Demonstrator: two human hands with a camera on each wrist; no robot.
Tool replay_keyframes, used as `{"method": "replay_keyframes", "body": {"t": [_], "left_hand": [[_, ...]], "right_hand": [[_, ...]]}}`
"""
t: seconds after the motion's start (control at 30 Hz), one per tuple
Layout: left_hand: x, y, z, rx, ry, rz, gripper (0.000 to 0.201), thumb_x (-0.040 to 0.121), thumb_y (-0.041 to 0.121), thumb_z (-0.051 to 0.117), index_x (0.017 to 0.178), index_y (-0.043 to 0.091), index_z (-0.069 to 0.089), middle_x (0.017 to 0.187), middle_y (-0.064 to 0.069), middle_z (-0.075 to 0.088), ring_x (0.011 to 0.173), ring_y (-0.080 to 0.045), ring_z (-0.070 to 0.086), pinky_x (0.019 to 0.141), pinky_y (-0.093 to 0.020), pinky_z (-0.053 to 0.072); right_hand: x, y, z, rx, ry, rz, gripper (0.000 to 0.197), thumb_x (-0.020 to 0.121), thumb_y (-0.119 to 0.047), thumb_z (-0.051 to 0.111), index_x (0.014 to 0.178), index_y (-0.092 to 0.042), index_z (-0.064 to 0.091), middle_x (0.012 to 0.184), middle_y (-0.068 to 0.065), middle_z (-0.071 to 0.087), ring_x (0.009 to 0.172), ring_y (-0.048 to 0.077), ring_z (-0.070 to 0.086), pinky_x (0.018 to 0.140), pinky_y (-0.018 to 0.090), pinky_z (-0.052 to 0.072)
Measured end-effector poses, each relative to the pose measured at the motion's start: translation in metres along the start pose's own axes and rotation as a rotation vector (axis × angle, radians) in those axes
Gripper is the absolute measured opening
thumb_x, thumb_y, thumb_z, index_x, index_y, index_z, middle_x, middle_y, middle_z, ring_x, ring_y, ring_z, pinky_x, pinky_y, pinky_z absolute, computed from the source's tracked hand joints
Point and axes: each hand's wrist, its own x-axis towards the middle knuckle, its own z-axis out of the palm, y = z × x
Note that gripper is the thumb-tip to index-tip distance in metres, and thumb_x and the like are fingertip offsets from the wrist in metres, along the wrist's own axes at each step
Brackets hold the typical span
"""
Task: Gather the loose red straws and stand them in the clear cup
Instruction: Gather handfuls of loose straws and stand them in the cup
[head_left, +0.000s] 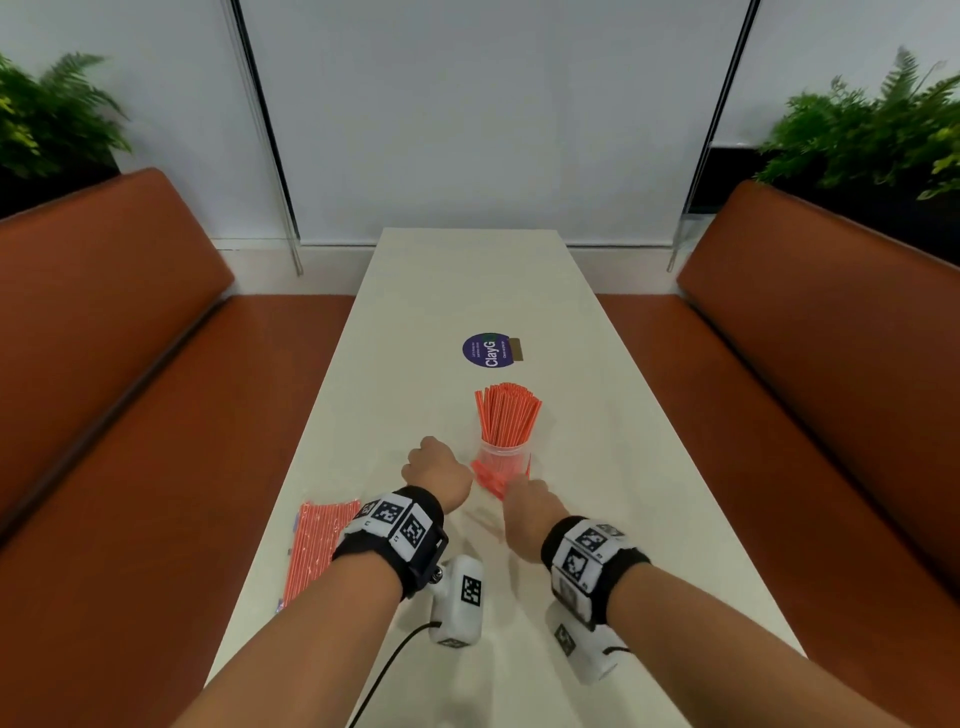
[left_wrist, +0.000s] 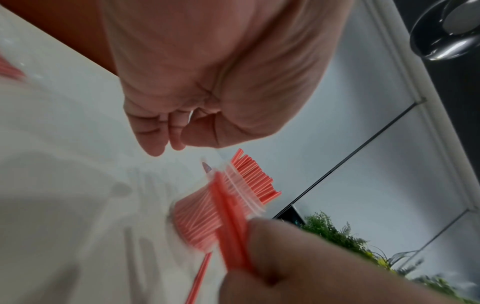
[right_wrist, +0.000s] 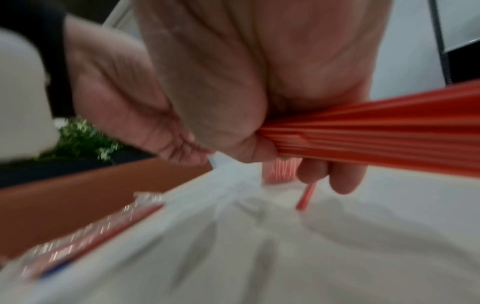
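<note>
A clear cup (head_left: 503, 460) stands mid-table with many red straws (head_left: 506, 415) upright in it. My right hand (head_left: 521, 492) is just in front of the cup and grips a bundle of red straws (right_wrist: 369, 133) that points left toward the cup's base. My left hand (head_left: 432, 463) hovers left of the cup with its fingers (left_wrist: 155, 144) curled and nothing in them. One loose straw (left_wrist: 198, 276) lies on the table below the bundle. The wrist views are blurred.
A plastic packet of red straws (head_left: 318, 545) lies near the table's left edge (head_left: 291, 467). A round purple sticker (head_left: 488, 351) sits beyond the cup. Orange benches (head_left: 104, 364) flank the narrow white table, and plants stand behind them.
</note>
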Motion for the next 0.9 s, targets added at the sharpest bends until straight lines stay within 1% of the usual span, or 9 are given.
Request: {"method": "replay_keyframes", "body": {"t": [0.1, 0.2, 0.27, 0.33, 0.43, 0.53, 0.67, 0.8, 0.9], "left_hand": [[0.005, 0.007, -0.001, -0.076, -0.02, 0.038, 0.054, 0.084, 0.012, 0.057, 0.132, -0.003, 0.037, 0.135, -0.019, 0.042, 0.126, -0.036, 0.044, 0.104, -0.044, 0.042], [0.012, 0.013, 0.001, -0.11, -0.086, 0.076, 0.09, 0.072, 0.013, 0.076, 0.144, 0.001, 0.024, 0.143, -0.016, 0.036, 0.133, -0.033, 0.038, 0.108, -0.044, 0.04], [0.019, 0.019, 0.005, -0.138, -0.116, 0.11, 0.114, 0.065, 0.018, 0.085, 0.151, 0.003, 0.012, 0.151, -0.013, 0.028, 0.14, -0.03, 0.031, 0.113, -0.041, 0.034], [0.024, 0.025, 0.01, -0.178, -0.151, 0.157, 0.132, 0.054, 0.027, 0.091, 0.152, 0.006, 0.005, 0.156, -0.01, 0.023, 0.145, -0.027, 0.025, 0.117, -0.04, 0.029], [0.041, 0.031, 0.023, -0.221, -0.141, 0.227, 0.151, 0.023, 0.052, 0.09, 0.148, 0.017, 0.014, 0.149, -0.008, 0.035, 0.137, -0.026, 0.039, 0.111, -0.045, 0.039], [0.06, 0.034, 0.037, -0.276, -0.126, 0.274, 0.155, 0.015, 0.058, 0.087, 0.146, 0.025, 0.012, 0.142, -0.003, 0.042, 0.133, -0.022, 0.045, 0.108, -0.045, 0.043], [0.057, 0.041, 0.036, -0.351, -0.059, 0.306, 0.141, 0.031, 0.044, 0.088, 0.149, 0.021, 0.013, 0.136, 0.0, 0.053, 0.124, -0.021, 0.055, 0.104, -0.044, 0.047], [0.055, 0.043, 0.035, -0.33, -0.03, 0.321, 0.114, 0.047, 0.042, 0.082, 0.143, 0.021, 0.024, 0.126, 0.002, 0.061, 0.114, -0.022, 0.061, 0.1, -0.042, 0.05], [0.057, 0.043, 0.039, -0.352, 0.0, 0.339, 0.093, 0.046, 0.043, 0.084, 0.125, 0.024, 0.039, 0.109, 0.006, 0.065, 0.102, -0.019, 0.066, 0.091, -0.042, 0.054]], "right_hand": [[0.0, 0.012, -0.041, 0.164, 0.05, -0.148, 0.028, 0.091, -0.001, 0.043, 0.119, 0.002, 0.044, 0.115, 0.018, 0.056, 0.092, 0.029, 0.06, 0.065, 0.028, 0.048], [0.01, 0.022, -0.078, 0.357, 0.165, -0.277, 0.014, 0.095, -0.007, 0.041, 0.108, -0.001, 0.044, 0.088, 0.006, 0.054, 0.072, 0.019, 0.053, 0.056, 0.023, 0.041], [0.02, 0.024, -0.098, 0.591, 0.265, -0.325, 0.012, 0.097, -0.012, 0.041, 0.104, -0.002, 0.042, 0.077, 0.003, 0.05, 0.063, 0.015, 0.049, 0.053, 0.023, 0.042], [0.031, 0.02, -0.111, 0.835, 0.371, -0.347, 0.016, 0.097, -0.011, 0.04, 0.106, 0.003, 0.042, 0.077, 0.006, 0.047, 0.064, 0.019, 0.047, 0.057, 0.032, 0.045], [0.048, 0.01, -0.114, 1.081, 0.473, -0.358, 0.006, 0.099, -0.01, 0.038, 0.103, -0.006, 0.038, 0.078, 0.003, 0.046, 0.067, 0.015, 0.048, 0.055, 0.019, 0.047], [0.063, 0.003, -0.102, 1.169, 0.508, -0.328, 0.006, 0.099, -0.01, 0.038, 0.105, -0.011, 0.038, 0.078, 0.0, 0.047, 0.07, 0.015, 0.049, 0.063, 0.025, 0.047], [0.08, -0.001, -0.072, 1.247, 0.481, -0.281, 0.026, 0.096, -0.007, 0.041, 0.122, -0.007, 0.039, 0.083, -0.005, 0.051, 0.072, 0.011, 0.051, 0.074, 0.031, 0.049], [0.087, 0.0, -0.063, 1.318, 0.482, -0.317, 0.022, 0.092, -0.003, 0.048, 0.102, -0.022, 0.044, 0.085, -0.004, 0.052, 0.08, 0.016, 0.053, 0.083, 0.039, 0.05], [0.089, 0.002, -0.064, 1.389, 0.529, -0.358, 0.034, 0.088, 0.001, 0.052, 0.098, -0.031, 0.044, 0.078, -0.001, 0.051, 0.074, 0.017, 0.051, 0.077, 0.038, 0.049]]}}
